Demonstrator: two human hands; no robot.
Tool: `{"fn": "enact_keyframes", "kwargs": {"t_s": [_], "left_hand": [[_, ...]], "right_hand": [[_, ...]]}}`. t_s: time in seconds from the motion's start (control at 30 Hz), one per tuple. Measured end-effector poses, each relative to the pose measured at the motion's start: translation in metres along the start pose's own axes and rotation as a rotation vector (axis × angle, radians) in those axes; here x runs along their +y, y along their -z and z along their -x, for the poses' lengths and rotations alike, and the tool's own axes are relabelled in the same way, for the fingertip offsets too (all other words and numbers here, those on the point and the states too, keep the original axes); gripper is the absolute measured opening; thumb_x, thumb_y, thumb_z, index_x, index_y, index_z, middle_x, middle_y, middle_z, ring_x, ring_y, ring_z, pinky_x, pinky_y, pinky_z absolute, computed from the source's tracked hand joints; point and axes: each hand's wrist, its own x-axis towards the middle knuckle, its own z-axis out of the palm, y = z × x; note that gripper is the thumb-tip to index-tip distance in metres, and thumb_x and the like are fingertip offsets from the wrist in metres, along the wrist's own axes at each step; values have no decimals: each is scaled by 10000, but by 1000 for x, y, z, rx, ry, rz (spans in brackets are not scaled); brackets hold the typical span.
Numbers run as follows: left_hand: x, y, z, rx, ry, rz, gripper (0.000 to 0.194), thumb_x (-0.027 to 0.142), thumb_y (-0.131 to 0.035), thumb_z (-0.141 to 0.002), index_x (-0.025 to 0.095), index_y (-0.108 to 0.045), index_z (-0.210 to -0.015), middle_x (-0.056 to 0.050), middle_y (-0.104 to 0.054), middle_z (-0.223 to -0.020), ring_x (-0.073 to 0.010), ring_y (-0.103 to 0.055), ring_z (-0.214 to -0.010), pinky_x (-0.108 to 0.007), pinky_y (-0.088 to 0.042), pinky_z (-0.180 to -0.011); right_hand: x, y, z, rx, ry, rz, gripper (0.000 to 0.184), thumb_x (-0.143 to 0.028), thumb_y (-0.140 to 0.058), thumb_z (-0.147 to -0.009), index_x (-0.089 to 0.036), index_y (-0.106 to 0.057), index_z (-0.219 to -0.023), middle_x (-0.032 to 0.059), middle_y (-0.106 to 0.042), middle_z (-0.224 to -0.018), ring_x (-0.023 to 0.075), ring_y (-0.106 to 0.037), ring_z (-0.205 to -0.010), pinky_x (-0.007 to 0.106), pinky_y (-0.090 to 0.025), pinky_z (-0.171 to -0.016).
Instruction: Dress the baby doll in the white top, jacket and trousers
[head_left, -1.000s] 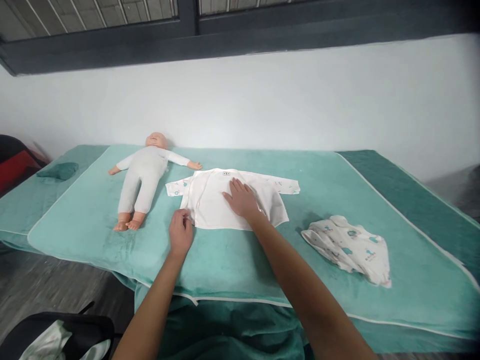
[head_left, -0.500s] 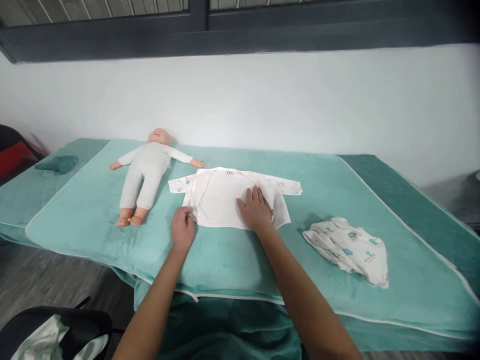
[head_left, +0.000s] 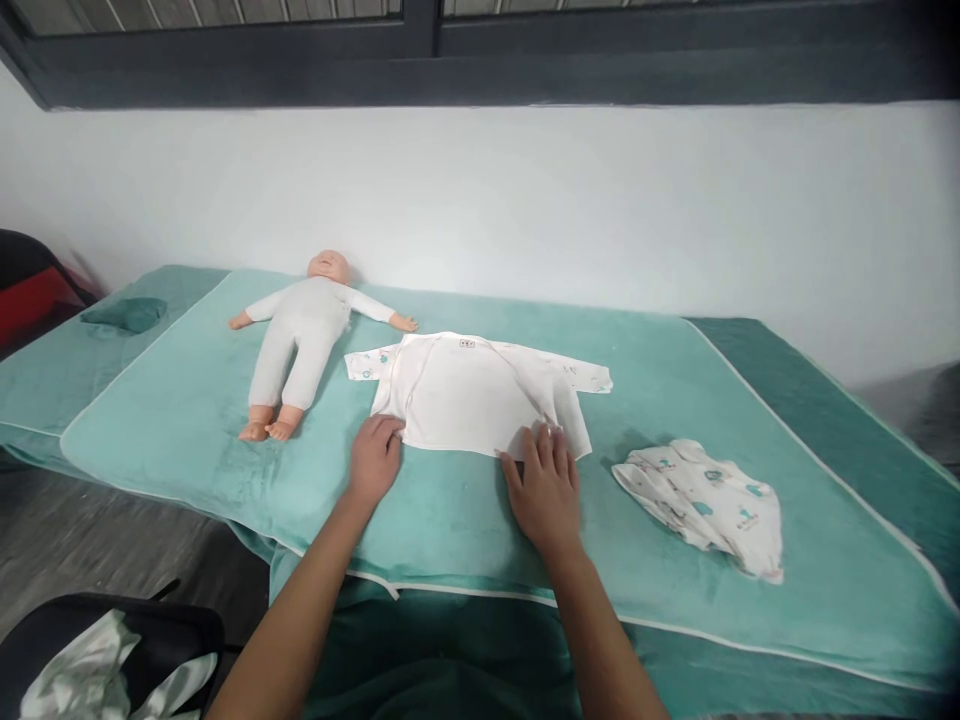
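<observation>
A white baby shirt lies spread open-side up, its printed sleeves stretched out to both sides. At its lower left corner my left hand is closed, fingers curled over the hem. My right hand rests on the lower right edge with fingers spread and palm down. To the left, a baby doll in a white suit lies on its back, arms out; its one hand is close to the shirt's left sleeve. On the right sits a crumpled printed baby garment, apart from both hands.
Everything lies on a green padded bed with white piping, against a white wall. A small dark green cushion is at the far left. A black chair holding pale green cloth stands at the lower left.
My right hand has slid from the middle of the shirt down and right to its lower edge. My left hand has stayed at the lower left corner. The view has shifted slightly.
</observation>
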Motion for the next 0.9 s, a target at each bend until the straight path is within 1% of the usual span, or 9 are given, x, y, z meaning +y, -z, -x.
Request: {"fn": "enact_keyframes", "kwargs": {"t_s": [0.1,0.17,0.23,0.37,0.47,0.6,0.7,0.8,0.9], "left_hand": [[4,16,4,-36,-23,27,294,85,-465,-919,227,-678,-1064,-77,-716,-1070,-224,-652,-1045,-413,-549,-939],[6,39,3,-12,-34,29,290,107,-478,-940,240,-680,-1099,-77,-712,-1110,-226,-651,-1073,-422,-549,-959],[3,71,-2,85,-15,11,264,127,-496,-949,241,-683,-1097,-72,-712,-1128,-229,-651,-1092,-439,-541,-982],[-29,140,-17,312,117,-92,217,191,-527,-948,228,-683,-1095,-72,-697,-1185,-245,-622,-1184,-477,-484,-1076],[-73,169,-28,326,321,-148,322,278,-596,-905,235,-658,-1218,-94,-608,-1372,-274,-530,-1326,-479,-450,-1120],[-124,168,-47,167,648,79,582,411,-636,-888,211,-517,-1422,-144,-546,-1454,-291,-553,-1316,-474,-484,-1087],[-146,157,-71,77,685,205,651,491,-629,-901,219,-465,-1469,-130,-563,-1465,-294,-551,-1335,-482,-438,-1135],[-160,152,-101,63,682,261,647,592,-653,-865,196,-570,-1370,-131,-618,-1409,-326,-579,-1299,-483,-444,-1111],[-172,152,-131,22,702,372,680,691,-639,-828,135,-670,-1218,-155,-725,-1217,-344,-673,-1132,-478,-519,-990]], "right_hand": [[-10,4,16,-10,-50,-52,694,-492,-241,-1022,-85,-411,-1558,162,-244,-1687,348,-131,-1587,551,-205,-1259],[-27,10,16,-1,-24,-104,689,-504,-232,-1021,-118,-400,-1566,154,-261,-1681,338,-120,-1590,582,-172,-1265],[-52,18,2,16,40,-196,663,-524,-230,-1022,-187,-391,-1570,126,-288,-1676,321,-158,-1585,605,-168,-1263],[-121,25,-62,-37,228,-529,637,-535,-304,-1020,-201,-396,-1554,120,-361,-1639,281,-337,-1519,492,-381,-1200],[-185,4,-130,-85,378,-626,621,-513,-329,-1031,-153,-418,-1529,138,-374,-1626,263,-351,-1508,436,-383,-1198],[-268,-44,-215,6,440,-528,637,-482,-270,-1056,-78,-400,-1532,186,-291,-1659,299,-282,-1534,455,-281,-1236],[-312,-72,-264,29,344,-440,647,-479,-207,-1072,-41,-438,-1489,214,-378,-1608,328,-360,-1480,475,-255,-1232],[-337,-82,-306,-11,243,-413,627,-484,-174,-1080,-75,-569,-1345,205,-556,-1456,332,-493,-1367,495,-306,-1188],[-346,-80,-343,-213,191,-479,693,-566,-172,-1066,-91,-653,-1218,201,-674,-1289,338,-597,-1252,486,-406,-1099]]}}
